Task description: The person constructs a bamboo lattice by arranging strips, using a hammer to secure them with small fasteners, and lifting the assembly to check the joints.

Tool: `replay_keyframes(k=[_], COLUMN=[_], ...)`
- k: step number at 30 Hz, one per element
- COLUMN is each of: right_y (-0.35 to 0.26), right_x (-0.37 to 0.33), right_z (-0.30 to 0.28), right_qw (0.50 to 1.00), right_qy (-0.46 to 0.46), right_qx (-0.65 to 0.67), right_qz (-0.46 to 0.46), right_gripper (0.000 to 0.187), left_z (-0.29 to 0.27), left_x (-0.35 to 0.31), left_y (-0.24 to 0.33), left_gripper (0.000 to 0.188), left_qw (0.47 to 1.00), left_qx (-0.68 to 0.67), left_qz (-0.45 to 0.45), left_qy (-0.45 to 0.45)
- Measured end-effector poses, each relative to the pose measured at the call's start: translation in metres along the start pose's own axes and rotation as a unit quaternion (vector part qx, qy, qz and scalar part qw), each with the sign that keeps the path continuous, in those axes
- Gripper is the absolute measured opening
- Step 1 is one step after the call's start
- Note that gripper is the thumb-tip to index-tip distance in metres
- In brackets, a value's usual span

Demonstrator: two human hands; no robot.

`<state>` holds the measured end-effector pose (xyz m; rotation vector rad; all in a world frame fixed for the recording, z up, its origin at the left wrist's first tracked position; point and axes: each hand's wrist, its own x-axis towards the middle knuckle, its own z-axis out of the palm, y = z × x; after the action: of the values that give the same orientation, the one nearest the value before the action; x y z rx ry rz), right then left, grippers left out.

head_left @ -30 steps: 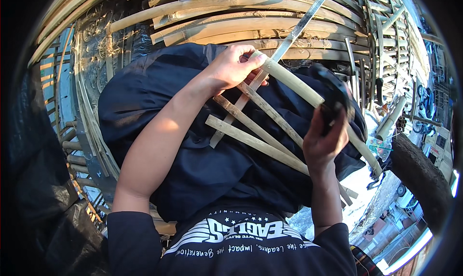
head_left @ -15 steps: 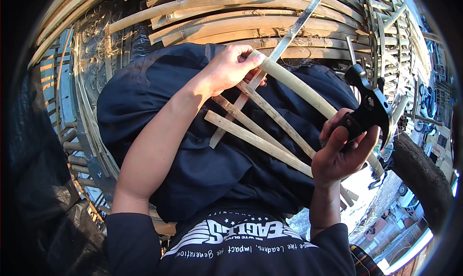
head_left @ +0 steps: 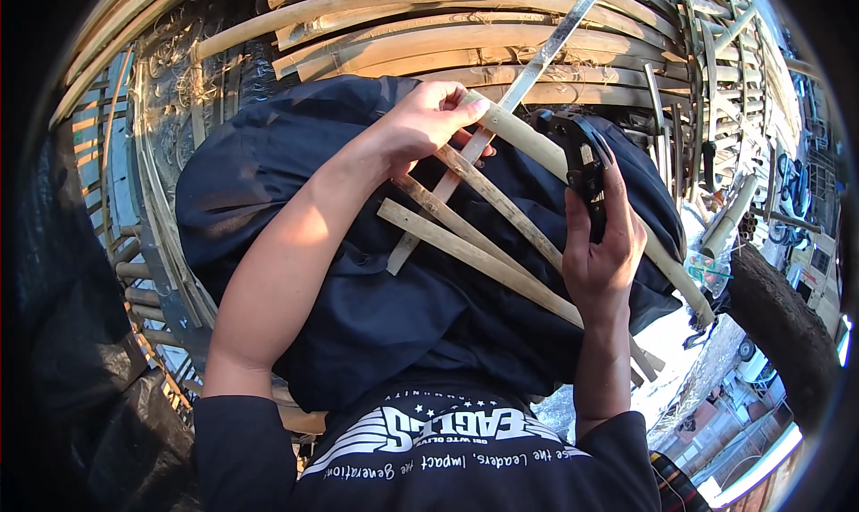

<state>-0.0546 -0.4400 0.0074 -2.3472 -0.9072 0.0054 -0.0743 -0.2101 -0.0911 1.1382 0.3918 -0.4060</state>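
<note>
Nearest to the wearer, a dark printed shirt [head_left: 465, 458] is filling the bottom of the view, and both bare forearms are reaching up from it over a lap covered in dark blue cloth [head_left: 358, 288]. Lying across that cloth are several split bamboo strips [head_left: 483, 257], fanning out from upper left to lower right, with a thicker round bamboo piece [head_left: 537, 149] crossing above them. The right hand [head_left: 604, 248] is wrapping its fingers snugly around the handles of black cutters [head_left: 582, 167], the tool head pointing up and resting just beside the thick piece; whether the blades are biting anything I cannot tell. The left hand [head_left: 425, 123] is pinching the upper end of the thick piece, fingers narrow and closed on it, thumb laid along the top, with a long flat metal blade [head_left: 537, 64] running under the fingertips. To my eye the risk is the cutter head sitting so near that steadying hand: a slip on the smooth cane could be carrying the blades toward the fingers, or the loose strips could be sliding off the cloth. Beyond the lap, a curved wall of woven bamboo slats [head_left: 403, 29] is arching across the top.
</note>
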Motion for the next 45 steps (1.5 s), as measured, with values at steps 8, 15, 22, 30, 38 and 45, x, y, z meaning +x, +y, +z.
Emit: replay_keyframes(k=[8, 15, 22, 30, 38, 45], right_y=[0.012, 0.008, 0.008, 0.013, 0.031, 0.045], right_x=[-0.006, -0.008, -0.017, -0.004, 0.022, 0.06], right_z=[0.002, -0.001, -0.003, -0.031, -0.048, -0.061], right_qw=[0.999, 0.998, 0.996, 0.987, 0.972, 0.974], right_qy=[0.023, -0.004, -0.007, 0.063, -0.058, -0.025], right_qx=[-0.022, -0.006, 0.029, -0.126, -0.222, -0.22], right_qz=[0.023, 0.062, 0.085, 0.082, 0.057, 0.041], right_gripper=[0.042, 0.042, 0.053, 0.047, 0.048, 0.039], left_z=[-0.002, -0.001, 0.001, 0.013, 0.01, 0.013], left_x=[0.001, 0.001, -0.005, -0.013, 0.01, 0.034], left_y=[-0.001, 0.002, 0.01, 0.036, 0.049, 0.099], left_gripper=[0.034, 0.032, 0.04, 0.036, 0.029, 0.028], left_qw=[0.998, 0.997, 0.998, 0.996, 0.993, 0.988], left_qx=[-0.058, -0.063, -0.045, -0.025, 0.001, 0.034], left_qz=[-0.034, -0.04, 0.043, 0.085, 0.115, 0.153], left_qy=[-0.013, 0.0, -0.027, 0.01, 0.004, -0.002])
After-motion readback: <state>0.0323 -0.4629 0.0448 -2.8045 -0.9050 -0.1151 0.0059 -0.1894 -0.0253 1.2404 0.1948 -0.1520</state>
